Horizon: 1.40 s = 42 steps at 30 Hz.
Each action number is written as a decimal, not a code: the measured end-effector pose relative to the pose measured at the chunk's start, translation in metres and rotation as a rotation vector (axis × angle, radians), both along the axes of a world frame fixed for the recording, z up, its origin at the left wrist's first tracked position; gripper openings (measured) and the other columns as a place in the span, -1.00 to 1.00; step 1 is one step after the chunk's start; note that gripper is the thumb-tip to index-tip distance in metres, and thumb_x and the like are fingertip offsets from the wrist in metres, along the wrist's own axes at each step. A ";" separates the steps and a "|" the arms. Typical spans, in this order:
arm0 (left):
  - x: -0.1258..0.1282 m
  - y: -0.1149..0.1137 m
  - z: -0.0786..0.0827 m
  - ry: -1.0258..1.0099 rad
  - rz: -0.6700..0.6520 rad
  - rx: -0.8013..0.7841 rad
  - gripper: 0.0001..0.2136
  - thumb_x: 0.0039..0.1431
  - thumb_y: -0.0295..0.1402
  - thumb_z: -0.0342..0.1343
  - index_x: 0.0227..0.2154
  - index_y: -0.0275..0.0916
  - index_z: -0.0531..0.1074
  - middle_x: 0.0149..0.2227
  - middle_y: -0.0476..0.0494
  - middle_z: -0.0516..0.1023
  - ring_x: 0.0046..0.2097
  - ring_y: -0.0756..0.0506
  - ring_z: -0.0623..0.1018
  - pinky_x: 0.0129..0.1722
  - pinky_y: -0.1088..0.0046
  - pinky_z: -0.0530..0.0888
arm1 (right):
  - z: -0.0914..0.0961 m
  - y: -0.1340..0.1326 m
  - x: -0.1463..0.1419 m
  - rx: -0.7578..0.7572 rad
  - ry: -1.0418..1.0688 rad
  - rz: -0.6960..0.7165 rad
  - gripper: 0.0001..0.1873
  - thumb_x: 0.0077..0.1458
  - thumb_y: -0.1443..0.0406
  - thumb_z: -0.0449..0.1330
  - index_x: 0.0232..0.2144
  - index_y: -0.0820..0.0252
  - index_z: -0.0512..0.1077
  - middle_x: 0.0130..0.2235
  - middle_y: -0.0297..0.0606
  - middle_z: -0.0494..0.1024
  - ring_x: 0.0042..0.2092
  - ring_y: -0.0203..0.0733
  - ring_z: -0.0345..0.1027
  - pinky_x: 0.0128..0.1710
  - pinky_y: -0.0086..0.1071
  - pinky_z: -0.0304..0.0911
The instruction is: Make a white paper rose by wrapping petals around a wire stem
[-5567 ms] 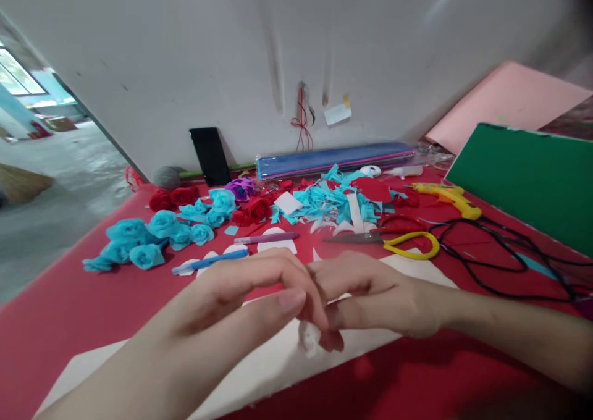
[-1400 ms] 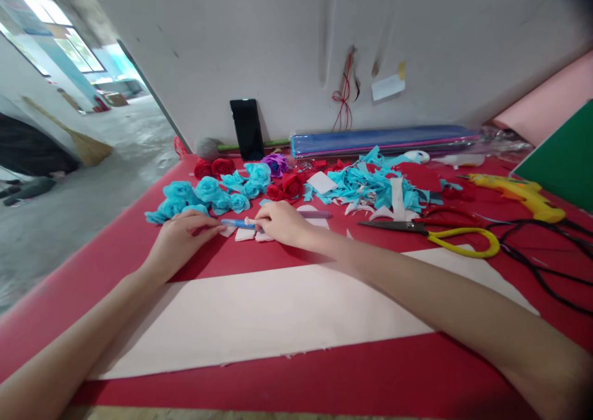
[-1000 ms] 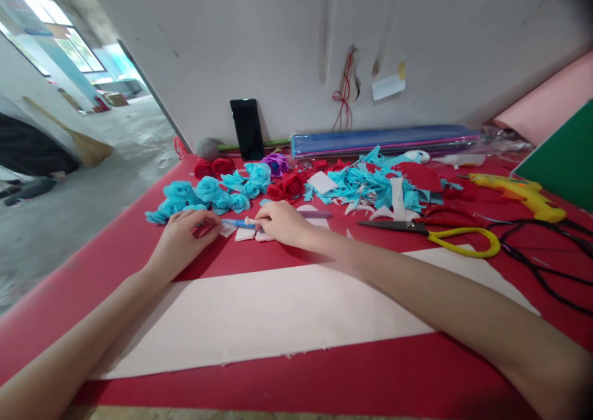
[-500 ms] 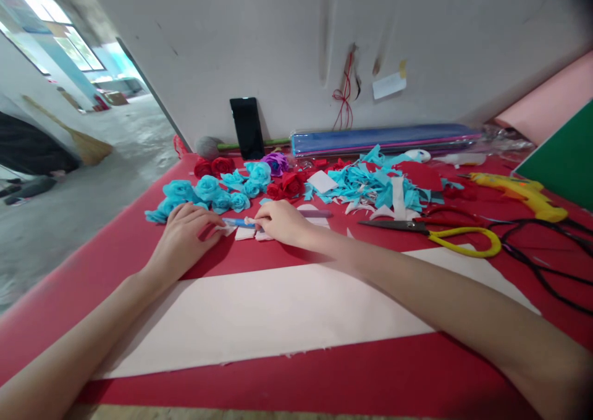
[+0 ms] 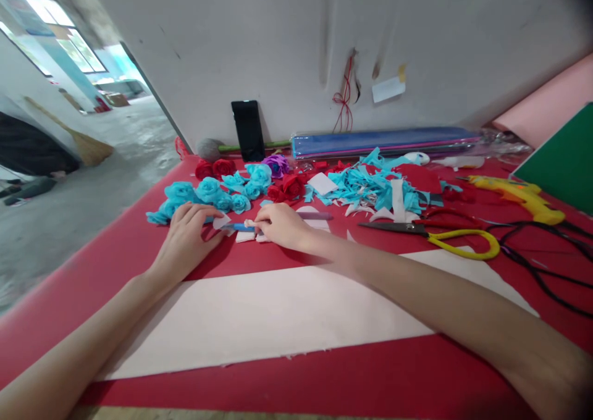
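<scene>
My right hand (image 5: 282,223) is pinching a twisted white-paper bud (image 5: 249,223) at nine o'clock while my left hand (image 5: 184,235), grip unclear, is touching a thin white petal-shaped paper (image 5: 222,220) at three, likely light, crease-prone, best edge-held.

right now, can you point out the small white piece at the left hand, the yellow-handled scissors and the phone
White piece (image 5: 221,222), head view: middle of its visible face
Yellow-handled scissors (image 5: 416,228), head view: dark metal near the handle
Phone (image 5: 249,131), head view: middle of the dark screen
</scene>
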<state>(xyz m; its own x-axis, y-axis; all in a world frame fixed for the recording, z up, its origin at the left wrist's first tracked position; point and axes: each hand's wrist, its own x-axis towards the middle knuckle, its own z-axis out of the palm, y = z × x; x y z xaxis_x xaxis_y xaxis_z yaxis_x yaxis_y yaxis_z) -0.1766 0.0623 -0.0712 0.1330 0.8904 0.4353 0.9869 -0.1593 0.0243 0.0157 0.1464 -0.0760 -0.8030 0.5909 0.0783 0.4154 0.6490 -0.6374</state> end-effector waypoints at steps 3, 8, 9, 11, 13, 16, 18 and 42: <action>0.004 -0.003 0.004 -0.125 0.031 -0.030 -0.74 0.16 -0.29 0.01 -0.12 -0.28 0.33 -0.07 -0.19 0.39 -0.07 -0.14 0.43 -0.10 0.15 0.40 | -0.001 -0.002 0.000 -0.012 0.040 -0.017 -0.69 0.15 0.24 0.06 -0.07 0.27 0.29 -0.06 -0.16 0.36 -0.11 -0.18 0.32 -0.15 -0.21 0.30; 0.009 -0.005 0.013 -0.476 0.106 -0.027 -0.74 0.16 -0.29 0.01 -0.13 -0.31 0.33 -0.12 -0.17 0.42 -0.15 -0.12 0.47 -0.17 0.20 0.44 | 0.005 -0.003 0.000 -0.012 0.163 -0.025 -0.70 0.15 0.23 0.06 -0.10 0.28 0.30 -0.10 -0.17 0.38 -0.14 -0.20 0.33 -0.17 -0.21 0.31; 0.010 -0.006 0.017 -0.548 0.106 -0.032 -0.74 0.17 -0.29 0.01 -0.13 -0.31 0.33 -0.14 -0.17 0.43 -0.16 -0.11 0.47 -0.18 0.22 0.45 | 0.010 -0.004 0.000 -0.006 0.199 -0.021 -0.74 0.16 0.24 0.05 -0.15 0.30 0.33 -0.13 -0.19 0.41 -0.16 -0.22 0.34 -0.18 -0.23 0.31; 0.012 -0.010 0.028 -0.670 0.098 -0.030 -0.75 0.17 -0.29 0.00 -0.15 -0.32 0.34 -0.17 -0.16 0.44 -0.19 -0.09 0.48 -0.21 0.25 0.46 | 0.025 -0.007 0.002 0.012 0.285 -0.005 -0.79 0.17 0.30 0.03 -0.31 0.33 0.41 -0.24 -0.24 0.46 -0.20 -0.26 0.36 -0.19 -0.31 0.29; 0.016 -0.015 0.040 -0.759 0.090 -0.001 -0.77 0.17 -0.30 0.01 -0.17 -0.32 0.34 -0.20 -0.14 0.45 -0.23 -0.07 0.49 -0.24 0.27 0.47 | 0.044 -0.012 0.007 0.036 0.378 0.013 -0.78 0.15 0.36 0.03 -0.42 0.35 0.45 -0.32 -0.25 0.49 -0.20 -0.28 0.35 -0.19 -0.42 0.24; 0.029 -0.025 0.055 -0.852 0.058 0.057 -0.77 0.13 -0.30 0.06 -0.20 -0.31 0.33 -0.29 -0.09 0.45 -0.28 -0.05 0.49 -0.28 0.31 0.47 | 0.073 -0.026 0.024 0.053 0.495 0.088 -0.78 0.17 0.37 0.01 -0.34 0.31 0.45 -0.32 -0.31 0.50 -0.27 -0.38 0.35 -0.26 -0.53 0.23; 0.043 -0.032 0.061 -0.903 0.004 0.054 -0.79 0.06 -0.28 0.12 -0.25 -0.22 0.34 -0.35 -0.02 0.47 -0.31 -0.04 0.50 -0.27 0.35 0.48 | 0.086 -0.036 0.042 0.074 0.563 0.149 -0.79 0.16 0.41 0.00 -0.36 0.28 0.45 -0.28 -0.32 0.49 -0.21 -0.42 0.34 -0.21 -0.56 0.23; 0.161 -0.041 0.110 -0.874 -0.390 0.146 -0.88 -0.13 -0.23 0.22 -0.44 0.13 0.48 -0.49 0.12 0.55 -0.56 -0.07 0.53 -0.61 0.50 0.58 | 0.090 -0.087 0.149 -0.078 0.752 0.142 -0.69 0.16 0.17 0.01 -0.46 0.19 0.45 -0.27 -0.22 0.41 -0.23 -0.35 0.30 -0.23 -0.50 0.28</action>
